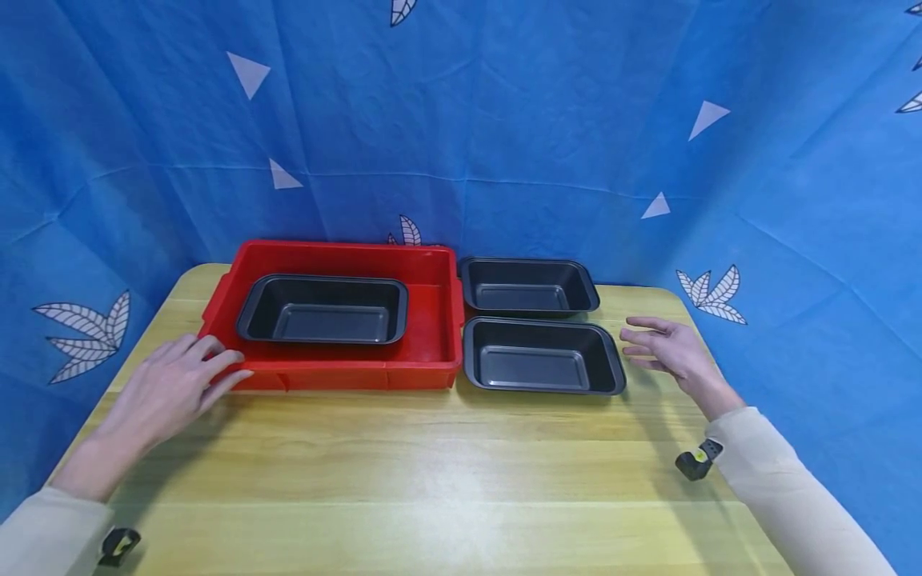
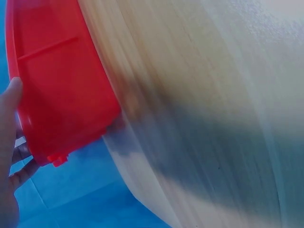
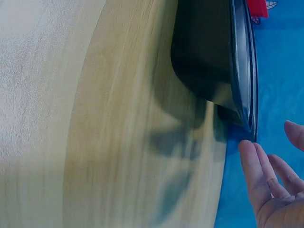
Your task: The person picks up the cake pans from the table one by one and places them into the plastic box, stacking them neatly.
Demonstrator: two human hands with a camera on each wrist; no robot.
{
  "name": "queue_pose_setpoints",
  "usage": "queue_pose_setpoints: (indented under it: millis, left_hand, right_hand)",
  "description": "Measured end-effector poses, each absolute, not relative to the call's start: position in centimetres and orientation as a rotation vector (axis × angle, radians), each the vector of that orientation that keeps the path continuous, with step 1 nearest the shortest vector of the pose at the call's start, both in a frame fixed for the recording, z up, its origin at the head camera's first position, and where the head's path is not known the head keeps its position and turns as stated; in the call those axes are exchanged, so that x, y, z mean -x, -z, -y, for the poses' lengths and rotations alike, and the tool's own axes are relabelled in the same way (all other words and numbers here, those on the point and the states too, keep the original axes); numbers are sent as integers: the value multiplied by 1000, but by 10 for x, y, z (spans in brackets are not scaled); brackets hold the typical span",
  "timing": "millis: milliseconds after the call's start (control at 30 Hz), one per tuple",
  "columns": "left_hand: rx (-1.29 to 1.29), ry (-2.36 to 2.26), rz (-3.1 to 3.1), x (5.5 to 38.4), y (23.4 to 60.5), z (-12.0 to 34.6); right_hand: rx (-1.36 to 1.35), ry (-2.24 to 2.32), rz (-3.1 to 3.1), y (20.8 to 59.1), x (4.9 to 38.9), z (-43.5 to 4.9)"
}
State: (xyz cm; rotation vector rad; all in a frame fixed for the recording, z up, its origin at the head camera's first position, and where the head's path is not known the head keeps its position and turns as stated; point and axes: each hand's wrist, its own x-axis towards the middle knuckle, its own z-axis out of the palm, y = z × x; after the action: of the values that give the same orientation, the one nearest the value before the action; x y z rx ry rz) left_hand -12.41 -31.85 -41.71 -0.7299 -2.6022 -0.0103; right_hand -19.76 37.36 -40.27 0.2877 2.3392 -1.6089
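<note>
My left hand [image 1: 176, 380] is at the near left corner of a red plastic tray [image 1: 346, 376], its fingers loosely bent about the rim. In the left wrist view the thumb [image 2: 14, 90] lies at the tray's rim and other fingers show beyond the corner. Inside the tray sits a dark loaf pan [image 1: 327, 323]. Two more dark pans stand right of the tray, a rear loaf pan [image 1: 526, 298] and a front loaf pan [image 1: 540, 368]. My right hand [image 1: 670, 352] hovers by the front pan's right end, fingers spread, holding nothing; whether the fingertips touch the pan I cannot tell.
The containers stand along the back of a light wooden table [image 1: 403, 472]. A blue patterned cloth [image 1: 461, 120] hangs behind it and down the sides. Each wrist carries a small black camera, the right camera [image 1: 695, 462] showing beneath the sleeve.
</note>
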Motion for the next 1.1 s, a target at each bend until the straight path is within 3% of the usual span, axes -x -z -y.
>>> queue_pose_setpoints:
  millis: [1100]
  left_hand:
    - [716,29,2600,122,414,316]
  right_hand:
    - [-487,1458,-2335,434,198,-352]
